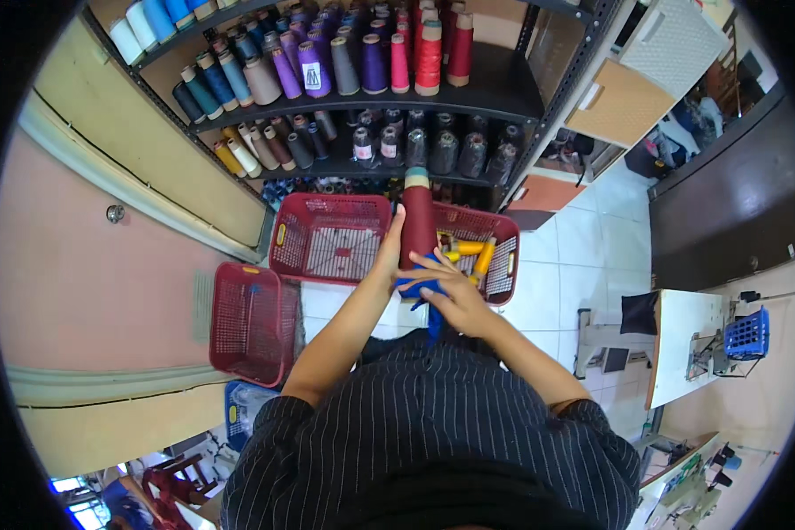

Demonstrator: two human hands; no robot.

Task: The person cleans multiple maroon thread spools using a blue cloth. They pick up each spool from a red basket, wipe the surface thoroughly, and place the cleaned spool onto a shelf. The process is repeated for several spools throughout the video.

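A large dark-red thread cone [419,221] with a pale green tip is held up in front of me, its narrow end toward the shelves. My left hand [390,246] grips it along its left side. Around its lower end my right hand [446,287] presses a blue cloth [420,286], fingers spread over the cloth and cone. Part of the cloth hangs below the hand. Behind the cone stands a red plastic basket [508,265] with several yellow thread cones [483,263] inside.
A black metal shelf [495,79] full of thread cones in many colours stands ahead. Two more red baskets [278,252] [254,375] are on the floor at left, beside a pink door [115,265]. A sewing table [689,340] is at right, past white floor tiles [539,265].
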